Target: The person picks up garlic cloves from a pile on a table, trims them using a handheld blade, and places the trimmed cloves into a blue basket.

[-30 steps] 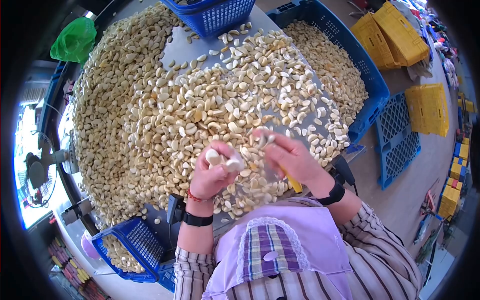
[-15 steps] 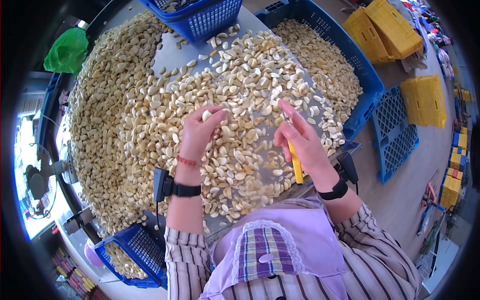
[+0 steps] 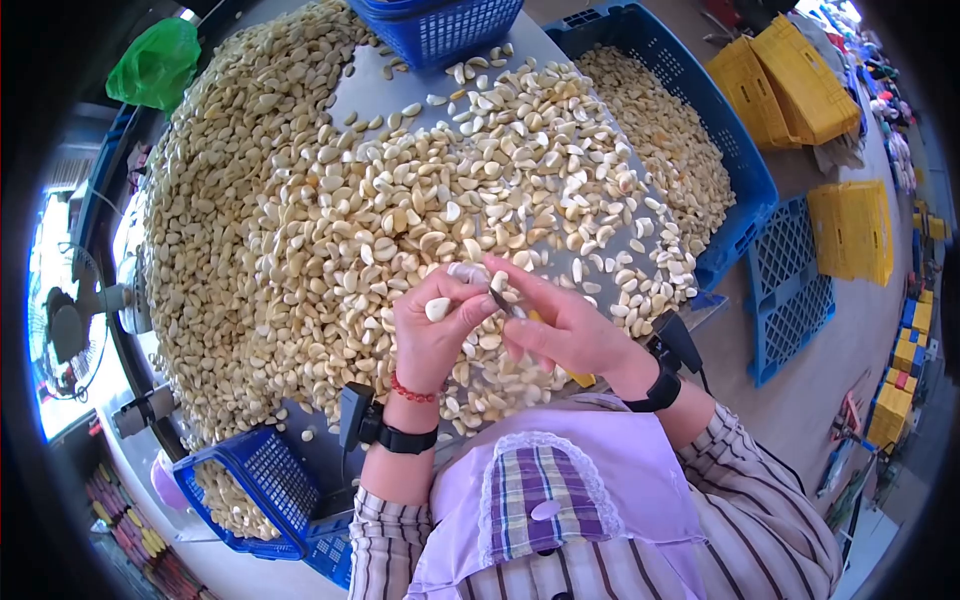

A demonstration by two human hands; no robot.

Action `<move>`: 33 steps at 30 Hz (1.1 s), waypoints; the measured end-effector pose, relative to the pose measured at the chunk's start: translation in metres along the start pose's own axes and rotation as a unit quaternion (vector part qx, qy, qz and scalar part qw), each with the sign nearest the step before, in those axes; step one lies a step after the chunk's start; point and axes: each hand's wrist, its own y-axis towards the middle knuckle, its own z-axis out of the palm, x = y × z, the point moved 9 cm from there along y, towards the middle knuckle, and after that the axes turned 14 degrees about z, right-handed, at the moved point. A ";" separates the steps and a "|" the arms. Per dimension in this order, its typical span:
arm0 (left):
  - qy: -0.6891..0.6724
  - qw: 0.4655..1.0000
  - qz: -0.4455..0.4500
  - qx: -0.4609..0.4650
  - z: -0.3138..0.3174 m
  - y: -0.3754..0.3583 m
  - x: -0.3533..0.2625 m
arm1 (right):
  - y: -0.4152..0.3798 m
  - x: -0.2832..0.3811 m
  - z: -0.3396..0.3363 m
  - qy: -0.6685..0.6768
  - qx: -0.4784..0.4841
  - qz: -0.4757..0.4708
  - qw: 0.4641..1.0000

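Pinching a peeled garlic clove [image 3: 438, 308] between thumb and fingers, the left hand [image 3: 432, 335] hovers just above the near edge of the worktop [image 3: 385, 90], its wrist ringed by a red bracelet [image 3: 413, 391] and a black band [image 3: 400, 438]. The right hand [image 3: 560, 325] meets it from the other side, fingers curled round a small knife [image 3: 500, 300] whose dark blade tip touches a second clove [image 3: 466, 272] at the left fingertips; a bit of yellow handle [image 3: 580, 379] shows under the palm. Both hands are closed on what they carry, neither spread. Beneath and beyond them a broad heap of peeled cloves [image 3: 300, 220] covers most of the metal surface. A small blue basket [image 3: 250, 495] with cloves sits at the near left corner. Farther right, a big blue crate [image 3: 745, 165] holds more garlic, and another blue basket [image 3: 440, 25] stands at the far edge. Yellow crates [image 3: 790, 75] lie on the floor beyond.
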 end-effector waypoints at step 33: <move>0.568 0.815 0.100 0.058 -0.073 -0.057 -0.024 | 0.016 -0.019 -0.032 0.217 -0.060 -0.017 0.974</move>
